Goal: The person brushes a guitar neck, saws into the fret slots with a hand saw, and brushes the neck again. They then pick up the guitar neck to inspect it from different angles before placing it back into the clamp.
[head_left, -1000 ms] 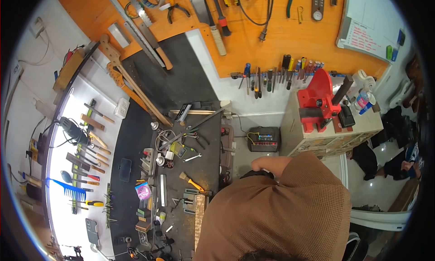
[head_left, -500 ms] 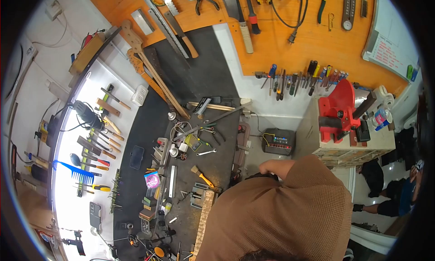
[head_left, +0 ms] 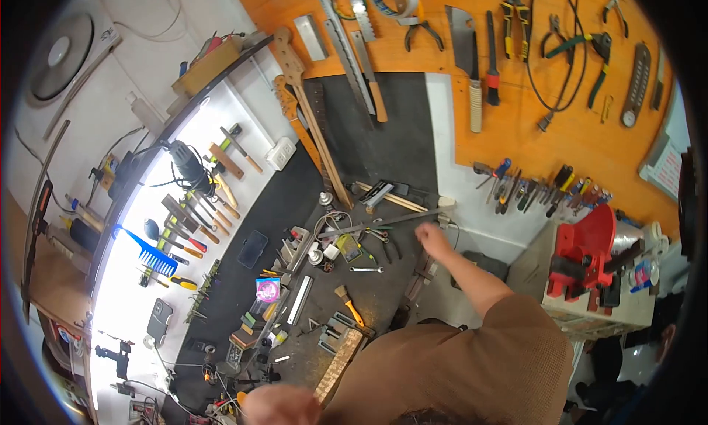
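Note:
My right hand [head_left: 435, 242] is over the far right part of the dark workbench [head_left: 383, 292], at the end of my stretched arm. Its fingers look curled closed; whether they hold anything is hidden. Just beyond it lies a long metal straightedge [head_left: 398, 222], and pliers [head_left: 392, 249] rest to its left. Low in the view, my left hand [head_left: 280, 406] is smeared by motion, so its fingers cannot be read. Near it a light wooden bar [head_left: 341, 362] lies by a metal vise [head_left: 338, 335]. A yellow-handled brush [head_left: 349, 305] sits beyond the vise.
A wrench [head_left: 366, 269] and a white bar [head_left: 299, 299] lie on the bench. Two guitar necks [head_left: 313, 122] lean at the back. Screwdrivers [head_left: 564, 181] hang on the orange tool board [head_left: 472, 148]. A red machine [head_left: 586, 255] stands on a cabinet to the right.
My right hand has risen from beside my body and reached forward over the bench. My left hand has come into view at the bottom. The view has shifted, moving the scene right and down.

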The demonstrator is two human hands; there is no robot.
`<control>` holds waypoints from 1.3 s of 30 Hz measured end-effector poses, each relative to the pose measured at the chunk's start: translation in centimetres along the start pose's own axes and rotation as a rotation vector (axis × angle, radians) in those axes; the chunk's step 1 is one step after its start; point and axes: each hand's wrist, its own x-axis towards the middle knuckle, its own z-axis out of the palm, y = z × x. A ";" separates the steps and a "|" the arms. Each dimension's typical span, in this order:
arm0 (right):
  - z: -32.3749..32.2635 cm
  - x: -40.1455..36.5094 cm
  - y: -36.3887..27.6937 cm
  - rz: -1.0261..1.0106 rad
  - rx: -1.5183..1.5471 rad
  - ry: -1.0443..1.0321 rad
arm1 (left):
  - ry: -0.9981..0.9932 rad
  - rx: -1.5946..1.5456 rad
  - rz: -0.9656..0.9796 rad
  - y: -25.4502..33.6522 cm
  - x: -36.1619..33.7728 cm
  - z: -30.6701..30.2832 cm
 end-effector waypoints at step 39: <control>14.2 1.5 -14.3 -0.226 -0.440 -1.478 | 1.636 0.223 -1.590 -35.3 -3.8 22.1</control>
